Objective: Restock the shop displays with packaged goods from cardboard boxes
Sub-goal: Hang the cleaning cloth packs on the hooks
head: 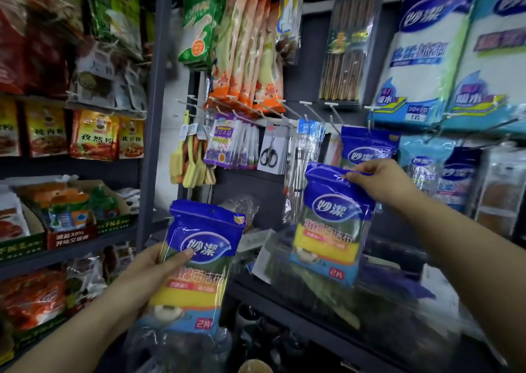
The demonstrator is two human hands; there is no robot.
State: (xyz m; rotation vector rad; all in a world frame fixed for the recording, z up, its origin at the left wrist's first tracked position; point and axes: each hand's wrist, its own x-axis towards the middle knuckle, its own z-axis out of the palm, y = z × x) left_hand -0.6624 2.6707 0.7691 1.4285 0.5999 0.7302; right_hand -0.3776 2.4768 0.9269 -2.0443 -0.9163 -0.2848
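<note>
My left hand (pixel 155 270) grips a blue and yellow sponge-cloth pack (pixel 196 264) by its left edge, low in the middle of the view. My right hand (pixel 378 182) pinches the top edge of a second, identical pack (pixel 333 224) and holds it up in front of the peg wall. Just above and behind it, a matching blue pack (pixel 367 145) hangs on a peg hook (pixel 336 122). No cardboard box is in view.
The peg wall carries hanging gloves (pixel 250 48), chopsticks (pixel 347 51), scissors (pixel 270 150), brushes (pixel 190 162) and large cloth packs (pixel 427 54). Left shelves (pixel 71 241) hold seasoning packets (pixel 94 133). A grey upright post (pixel 155 116) separates them. Loose plastic bags lie on the lower shelf (pixel 313 284).
</note>
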